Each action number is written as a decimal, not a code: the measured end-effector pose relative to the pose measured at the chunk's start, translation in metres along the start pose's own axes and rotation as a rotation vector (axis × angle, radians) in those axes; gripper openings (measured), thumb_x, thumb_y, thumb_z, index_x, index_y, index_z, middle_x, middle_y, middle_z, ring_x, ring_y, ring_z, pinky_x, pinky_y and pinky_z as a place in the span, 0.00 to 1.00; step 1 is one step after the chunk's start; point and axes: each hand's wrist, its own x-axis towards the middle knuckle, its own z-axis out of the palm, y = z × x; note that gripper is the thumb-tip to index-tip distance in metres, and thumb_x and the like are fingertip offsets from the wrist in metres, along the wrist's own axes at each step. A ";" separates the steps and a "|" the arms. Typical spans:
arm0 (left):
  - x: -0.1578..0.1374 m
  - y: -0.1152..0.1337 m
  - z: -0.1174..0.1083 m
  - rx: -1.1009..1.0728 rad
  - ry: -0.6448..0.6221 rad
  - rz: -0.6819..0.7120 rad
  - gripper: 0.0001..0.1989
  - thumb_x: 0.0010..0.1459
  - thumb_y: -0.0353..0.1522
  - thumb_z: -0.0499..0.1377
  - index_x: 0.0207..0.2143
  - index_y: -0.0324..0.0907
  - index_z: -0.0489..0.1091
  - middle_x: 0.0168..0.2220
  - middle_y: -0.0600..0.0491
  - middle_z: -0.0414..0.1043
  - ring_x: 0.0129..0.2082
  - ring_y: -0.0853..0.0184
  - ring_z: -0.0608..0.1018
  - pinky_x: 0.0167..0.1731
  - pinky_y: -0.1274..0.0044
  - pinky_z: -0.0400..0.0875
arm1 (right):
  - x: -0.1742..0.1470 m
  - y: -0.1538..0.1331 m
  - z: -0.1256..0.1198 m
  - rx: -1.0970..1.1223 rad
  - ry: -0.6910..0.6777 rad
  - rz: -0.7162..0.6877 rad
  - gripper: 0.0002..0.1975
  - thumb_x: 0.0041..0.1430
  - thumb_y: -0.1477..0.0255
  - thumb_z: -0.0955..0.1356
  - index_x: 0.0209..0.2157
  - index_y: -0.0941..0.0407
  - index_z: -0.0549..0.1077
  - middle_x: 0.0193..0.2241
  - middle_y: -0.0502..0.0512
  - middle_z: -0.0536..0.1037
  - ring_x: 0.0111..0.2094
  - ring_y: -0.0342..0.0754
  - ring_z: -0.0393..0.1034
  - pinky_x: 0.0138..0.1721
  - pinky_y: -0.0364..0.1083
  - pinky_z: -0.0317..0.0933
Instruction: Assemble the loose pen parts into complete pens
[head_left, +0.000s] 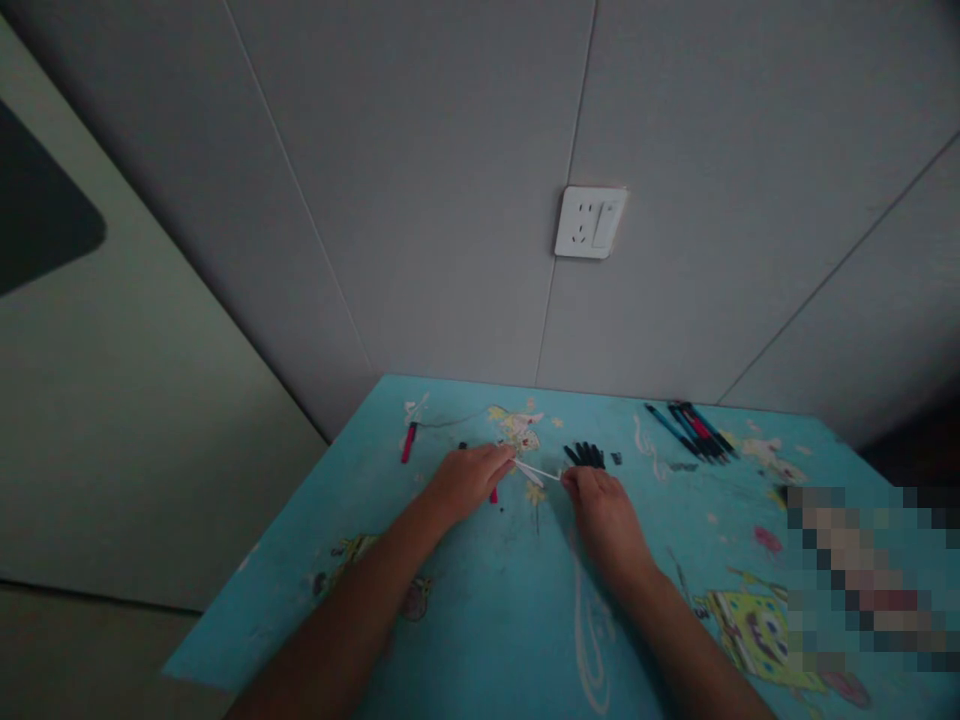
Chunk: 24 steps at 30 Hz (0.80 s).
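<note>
My left hand (474,478) is closed, its fingertips pinching one end of a thin white strip (538,470). The other end is pinched by my right hand (604,508), so the strip runs nearly straight between the two. Whether it is string, wire or a narrow stick cannot be made out. Partly covered by my left hand, a small red-and-black object (493,495) rests on the table. Just beyond my right hand lies a cluster of short black pieces (585,455), fanned side by side.
The blue table (480,620) carries printed cartoon figures. At its back right lie several dark pens (694,432), some blue, one red. A red-and-black stick (409,442) lies at the back left. Behind is a grey wall with a white socket (591,222). A blurred patch covers the right edge.
</note>
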 end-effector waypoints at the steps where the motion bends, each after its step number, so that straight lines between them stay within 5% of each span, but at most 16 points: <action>1: 0.000 0.001 -0.001 0.014 -0.011 0.006 0.15 0.69 0.38 0.45 0.50 0.47 0.67 0.42 0.52 0.75 0.40 0.67 0.78 0.38 0.78 0.69 | 0.001 0.000 -0.001 0.009 0.007 -0.013 0.06 0.66 0.74 0.62 0.38 0.56 0.70 0.34 0.56 0.75 0.37 0.52 0.68 0.41 0.50 0.60; 11: -0.005 0.026 -0.005 0.126 -0.102 0.148 0.16 0.67 0.41 0.47 0.47 0.44 0.68 0.37 0.50 0.76 0.37 0.63 0.78 0.34 0.75 0.70 | -0.001 -0.008 -0.005 0.293 0.018 -0.227 0.10 0.65 0.74 0.64 0.45 0.54 0.75 0.37 0.56 0.75 0.41 0.50 0.68 0.44 0.49 0.64; 15: -0.005 0.033 0.000 0.154 -0.108 0.154 0.18 0.68 0.41 0.46 0.36 0.40 0.70 0.33 0.49 0.75 0.33 0.62 0.79 0.31 0.75 0.70 | -0.003 -0.012 -0.006 0.265 0.008 -0.240 0.10 0.65 0.75 0.63 0.44 0.55 0.75 0.36 0.57 0.74 0.40 0.51 0.67 0.43 0.50 0.64; 24: -0.007 0.037 0.004 0.106 -0.083 0.170 0.15 0.68 0.39 0.47 0.38 0.41 0.70 0.33 0.50 0.76 0.32 0.64 0.79 0.30 0.76 0.69 | -0.005 -0.010 -0.007 0.193 -0.011 -0.264 0.10 0.65 0.75 0.63 0.44 0.56 0.75 0.35 0.57 0.73 0.39 0.51 0.65 0.44 0.50 0.62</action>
